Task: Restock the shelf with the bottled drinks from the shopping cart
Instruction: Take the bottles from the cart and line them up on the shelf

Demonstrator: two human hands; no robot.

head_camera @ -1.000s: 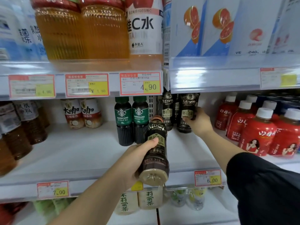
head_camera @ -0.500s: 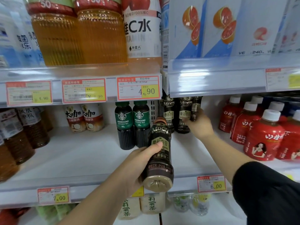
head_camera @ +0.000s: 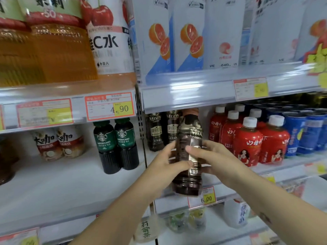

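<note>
A dark brown coffee bottle (head_camera: 189,181) with a gold label is held upright in front of the middle shelf (head_camera: 74,184). My left hand (head_camera: 168,161) grips it from the left and my right hand (head_camera: 210,160) wraps around it from the right. Behind it, two matching coffee bottles (head_camera: 161,131) stand at the back of the shelf. The cart is out of view.
Two green-capped Americano bottles (head_camera: 116,145) stand left of the shelf divider, red bottles with white caps (head_camera: 247,142) and blue cans (head_camera: 304,131) to the right. The upper shelf holds large tea bottles (head_camera: 58,50) and white cartons (head_camera: 191,36). Price tags line the shelf edges.
My right hand left the bottles at the back of the shelf and came onto the held bottle. The bottle rose, moved right and turned upright. The camera moved closer.
</note>
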